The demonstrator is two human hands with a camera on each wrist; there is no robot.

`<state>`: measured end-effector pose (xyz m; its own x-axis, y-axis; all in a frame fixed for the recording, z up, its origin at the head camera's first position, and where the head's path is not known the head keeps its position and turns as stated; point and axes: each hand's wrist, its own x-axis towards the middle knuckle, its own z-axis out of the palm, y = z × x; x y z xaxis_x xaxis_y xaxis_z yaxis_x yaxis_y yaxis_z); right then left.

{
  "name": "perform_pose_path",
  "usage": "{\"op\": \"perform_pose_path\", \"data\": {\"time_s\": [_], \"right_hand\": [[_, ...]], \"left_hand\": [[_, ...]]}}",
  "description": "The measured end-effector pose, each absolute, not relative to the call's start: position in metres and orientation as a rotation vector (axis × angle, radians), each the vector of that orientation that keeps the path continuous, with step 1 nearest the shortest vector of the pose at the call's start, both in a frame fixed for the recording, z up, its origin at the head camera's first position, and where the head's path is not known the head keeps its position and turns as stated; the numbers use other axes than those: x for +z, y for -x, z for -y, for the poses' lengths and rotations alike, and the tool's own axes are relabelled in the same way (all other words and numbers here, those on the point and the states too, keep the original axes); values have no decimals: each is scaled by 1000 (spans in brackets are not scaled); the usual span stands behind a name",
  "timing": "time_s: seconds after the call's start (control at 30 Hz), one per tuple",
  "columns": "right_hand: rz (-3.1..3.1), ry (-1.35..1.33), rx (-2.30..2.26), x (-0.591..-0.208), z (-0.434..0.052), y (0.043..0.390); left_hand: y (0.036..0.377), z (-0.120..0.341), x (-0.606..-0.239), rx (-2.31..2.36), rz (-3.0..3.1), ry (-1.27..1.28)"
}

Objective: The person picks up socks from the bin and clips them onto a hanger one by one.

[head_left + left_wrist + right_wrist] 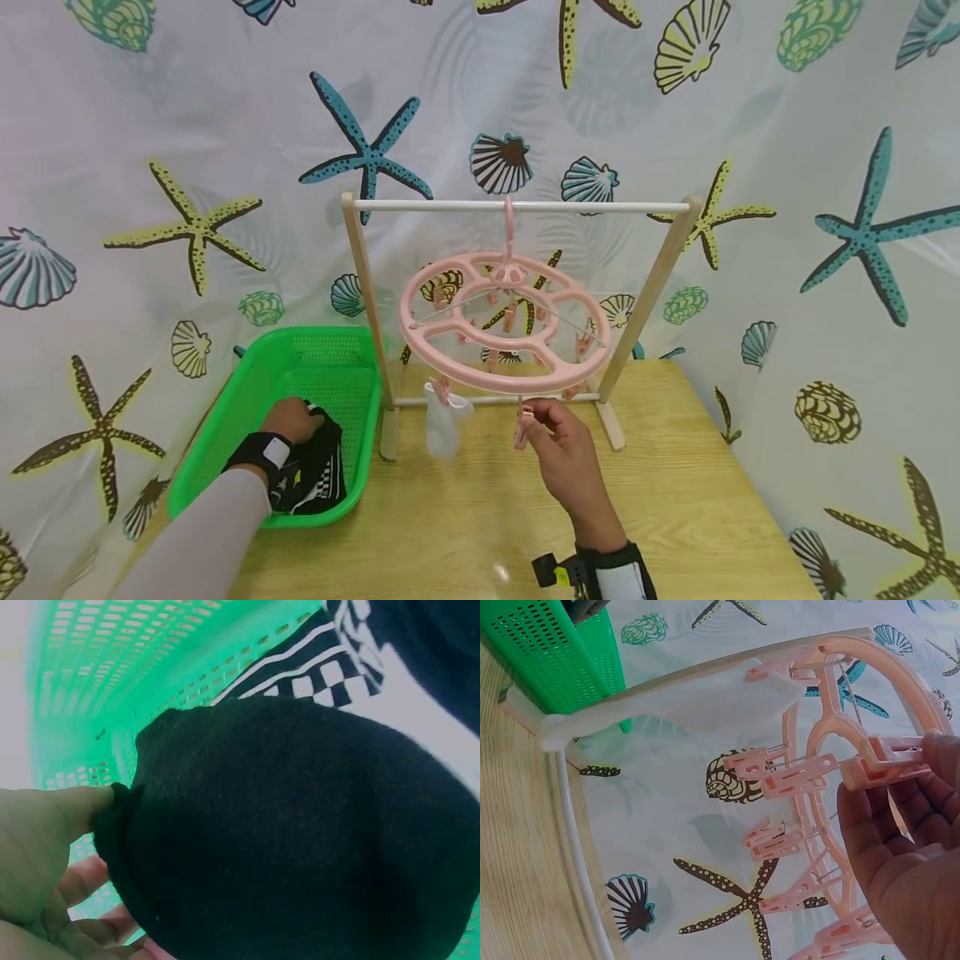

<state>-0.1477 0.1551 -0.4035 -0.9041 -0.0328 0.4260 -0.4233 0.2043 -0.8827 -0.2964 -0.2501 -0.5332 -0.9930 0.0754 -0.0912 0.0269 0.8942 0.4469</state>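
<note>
Inside the green basket [352, 367], my left hand [291, 419] pinches the edge of a black cloth piece [285, 825] between thumb and fingers; it looks like a sock. My right hand [564, 450] holds a pink clothespin [881, 759] that hangs from the front of the round pink drying hanger [517, 383], thumb on one side and fingers on the other. To the left of that hand, a white sock [444, 425] dangles from another pink clothespin [441, 390]. Several more clothespins hang under the ring.
The hanger's hook [509, 225] sits over the white bar [600, 207] of a wooden stand [647, 292]. Black-and-white checked cloth [322, 682] lies in the basket beside the black piece. Basket and stand are on a wooden table [675, 500], with a shell-patterned curtain [847, 83] behind.
</note>
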Motion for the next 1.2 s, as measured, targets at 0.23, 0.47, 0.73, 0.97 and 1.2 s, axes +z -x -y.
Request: {"op": "perform_pose_path", "data": {"time_s": [0.23, 0.47, 0.73, 0.97, 1.2], "right_hand": [[2177, -412, 1728, -402, -156, 147], [2177, -421, 1756, -403, -157, 147], [2189, -390, 1750, -402, -156, 147], [2205, -384, 1756, -404, -154, 148], [2125, -399, 1786, -425, -155, 157]], "left_hand": [[294, 252, -526, 712, -3008, -14], [273, 229, -493, 872, -3043, 95], [254, 212, -474, 1290, -2846, 20], [234, 196, -462, 1302, -2943, -26], [199, 161, -448, 1451, -3067, 2]]}}
